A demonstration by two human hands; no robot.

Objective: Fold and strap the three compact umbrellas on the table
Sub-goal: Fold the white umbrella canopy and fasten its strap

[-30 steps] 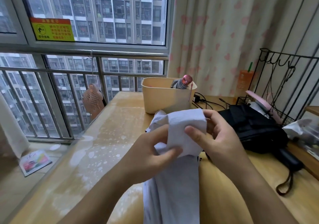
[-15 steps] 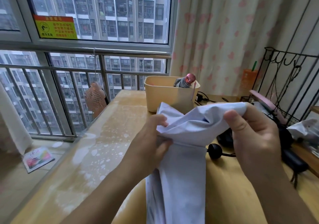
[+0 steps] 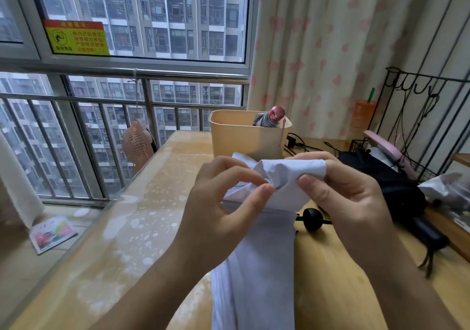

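The white umbrella (image 3: 264,253) is held above the middle of the table (image 3: 152,202), fabric hanging toward the near edge. The left hand (image 3: 218,210) pinches a fold between thumb and forefinger. The right hand (image 3: 340,197) grips the bunched top. A black umbrella (image 3: 401,194) lies at the right edge. A grey umbrella (image 3: 267,121) stands in the bin (image 3: 239,141) at the far edge.

Left hand (image 3: 218,202) and right hand (image 3: 338,197) on white umbrella (image 3: 267,266) over table (image 3: 343,291)

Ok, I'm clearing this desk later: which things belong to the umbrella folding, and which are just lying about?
Job: white umbrella, held by left hand and right hand; black umbrella; grey umbrella, apparently, in the beige bin.
Lying about: pink fan, cables, wire rack, leaflet on the floor.
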